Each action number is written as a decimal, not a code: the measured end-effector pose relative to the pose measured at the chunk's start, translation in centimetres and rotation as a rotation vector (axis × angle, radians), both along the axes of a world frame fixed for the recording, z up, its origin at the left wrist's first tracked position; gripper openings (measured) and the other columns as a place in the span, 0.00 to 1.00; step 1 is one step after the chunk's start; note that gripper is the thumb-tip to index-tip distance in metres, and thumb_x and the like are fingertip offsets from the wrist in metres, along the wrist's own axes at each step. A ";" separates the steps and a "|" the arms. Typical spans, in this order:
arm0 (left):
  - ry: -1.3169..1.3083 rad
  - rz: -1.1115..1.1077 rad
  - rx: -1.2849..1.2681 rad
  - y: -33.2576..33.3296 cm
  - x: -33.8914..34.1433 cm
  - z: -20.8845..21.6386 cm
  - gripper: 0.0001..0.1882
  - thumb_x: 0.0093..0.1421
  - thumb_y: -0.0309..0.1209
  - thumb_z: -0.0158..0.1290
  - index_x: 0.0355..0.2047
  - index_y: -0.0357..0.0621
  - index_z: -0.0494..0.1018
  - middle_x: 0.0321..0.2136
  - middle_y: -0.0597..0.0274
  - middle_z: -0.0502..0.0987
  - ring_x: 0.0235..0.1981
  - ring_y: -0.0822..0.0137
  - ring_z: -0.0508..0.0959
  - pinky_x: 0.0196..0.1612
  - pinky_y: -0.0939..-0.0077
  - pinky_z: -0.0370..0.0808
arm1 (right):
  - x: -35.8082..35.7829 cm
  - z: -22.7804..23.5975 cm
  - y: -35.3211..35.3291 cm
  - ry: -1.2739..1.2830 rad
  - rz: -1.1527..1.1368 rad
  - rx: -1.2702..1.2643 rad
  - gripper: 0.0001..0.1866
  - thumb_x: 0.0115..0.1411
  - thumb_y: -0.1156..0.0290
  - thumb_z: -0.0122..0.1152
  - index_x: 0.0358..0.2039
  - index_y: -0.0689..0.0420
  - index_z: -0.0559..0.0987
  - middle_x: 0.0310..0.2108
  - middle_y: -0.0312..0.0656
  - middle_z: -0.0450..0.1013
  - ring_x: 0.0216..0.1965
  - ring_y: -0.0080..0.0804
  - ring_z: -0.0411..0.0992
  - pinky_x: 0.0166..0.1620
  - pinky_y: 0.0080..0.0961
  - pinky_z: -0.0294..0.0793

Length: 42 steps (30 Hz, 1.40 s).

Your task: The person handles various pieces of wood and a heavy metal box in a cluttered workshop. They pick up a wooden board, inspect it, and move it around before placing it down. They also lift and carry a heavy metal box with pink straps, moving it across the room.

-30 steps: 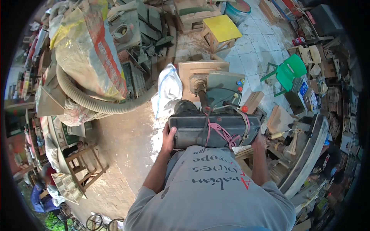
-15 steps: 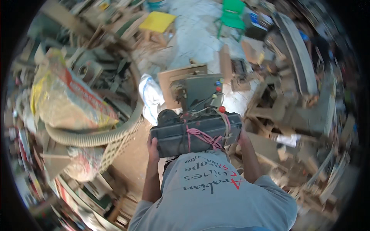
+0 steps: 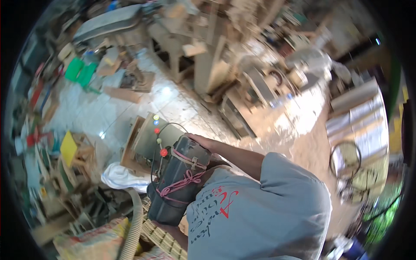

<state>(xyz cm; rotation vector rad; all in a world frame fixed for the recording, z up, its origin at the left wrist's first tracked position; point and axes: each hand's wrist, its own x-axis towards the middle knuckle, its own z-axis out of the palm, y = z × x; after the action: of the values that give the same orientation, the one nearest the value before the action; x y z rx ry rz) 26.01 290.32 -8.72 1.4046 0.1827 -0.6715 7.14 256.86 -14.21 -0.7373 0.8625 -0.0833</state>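
Observation:
A long dark case is held against the front of my body, tilted in the view. Pink cord is wound round it and knotted on its side. My right hand grips the far end of the case, its fingers partly out of sight. At the near left end my left hand supports the case, with most of its fingers hidden. Just beyond the case show a red ball-shaped knob and thin dark cables.
A wooden box-like piece and a white sack lie beyond the case. A ribbed hose runs at lower left. The yellow stool and green chair stand farther left. Wooden furniture parts crowd the far side.
My body and view have turned to the right. The case stays in both hands and now slants across the view, while the stool, chair and hose have shifted left.

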 end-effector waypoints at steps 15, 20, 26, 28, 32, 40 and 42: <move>-0.031 0.052 0.185 11.6 -20.2 1.6 0.44 0.56 0.63 0.38 0.56 0.35 0.57 0.56 0.47 0.60 0.55 0.55 0.64 0.58 0.62 0.61 | -19.7 4.9 9.6 0.087 0.046 0.021 0.34 0.58 0.38 0.37 0.49 0.55 0.72 0.47 0.45 0.70 0.43 0.37 0.72 0.46 0.35 0.71; -0.100 0.142 0.460 14.0 -31.5 2.4 0.43 0.56 0.63 0.38 0.56 0.34 0.58 0.55 0.47 0.61 0.55 0.56 0.64 0.57 0.63 0.61 | -26.5 -2.5 12.0 -0.042 0.030 0.029 0.33 0.58 0.39 0.40 0.45 0.55 0.75 0.43 0.45 0.72 0.37 0.35 0.73 0.40 0.32 0.73; 0.130 0.244 0.018 22.6 -42.9 -4.5 0.48 0.54 0.66 0.38 0.58 0.32 0.54 0.59 0.47 0.57 0.57 0.54 0.62 0.59 0.61 0.60 | -36.7 -2.1 12.9 -0.036 0.178 0.113 0.29 0.61 0.44 0.39 0.49 0.54 0.72 0.45 0.40 0.71 0.38 0.28 0.71 0.43 0.27 0.70; 0.174 0.279 -0.024 24.2 -47.3 -5.1 0.48 0.54 0.66 0.38 0.58 0.32 0.55 0.58 0.47 0.58 0.56 0.54 0.63 0.58 0.60 0.61 | -40.4 -1.5 14.1 -0.063 0.157 0.187 0.29 0.62 0.45 0.40 0.49 0.56 0.71 0.44 0.40 0.71 0.40 0.27 0.71 0.44 0.27 0.70; 0.114 0.306 -0.022 18.6 -57.4 0.0 0.47 0.55 0.65 0.37 0.58 0.31 0.53 0.58 0.46 0.58 0.56 0.52 0.63 0.58 0.60 0.60 | -47.3 -3.1 13.4 -0.129 0.132 0.086 0.28 0.62 0.45 0.40 0.49 0.55 0.71 0.43 0.39 0.72 0.41 0.26 0.71 0.44 0.26 0.71; -0.003 0.511 0.048 16.4 -77.7 0.1 0.46 0.56 0.64 0.35 0.60 0.35 0.50 0.59 0.46 0.53 0.59 0.49 0.58 0.59 0.56 0.58 | -58.5 -1.3 9.1 -0.045 0.429 0.032 0.30 0.61 0.43 0.40 0.53 0.53 0.68 0.49 0.39 0.68 0.47 0.28 0.67 0.50 0.30 0.66; -0.016 0.610 0.074 13.8 -83.4 -0.5 0.46 0.56 0.64 0.35 0.60 0.35 0.50 0.59 0.46 0.54 0.59 0.49 0.58 0.59 0.55 0.58 | -61.1 -1.2 6.9 0.001 0.538 0.026 0.29 0.61 0.44 0.41 0.52 0.53 0.69 0.46 0.39 0.69 0.44 0.28 0.69 0.46 0.29 0.70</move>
<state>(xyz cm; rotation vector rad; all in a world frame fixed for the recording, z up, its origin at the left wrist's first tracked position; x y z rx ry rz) -57.35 304.16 -9.22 1.3288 0.5995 -0.1483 -54.00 263.74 -15.42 -0.9222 0.6408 0.4061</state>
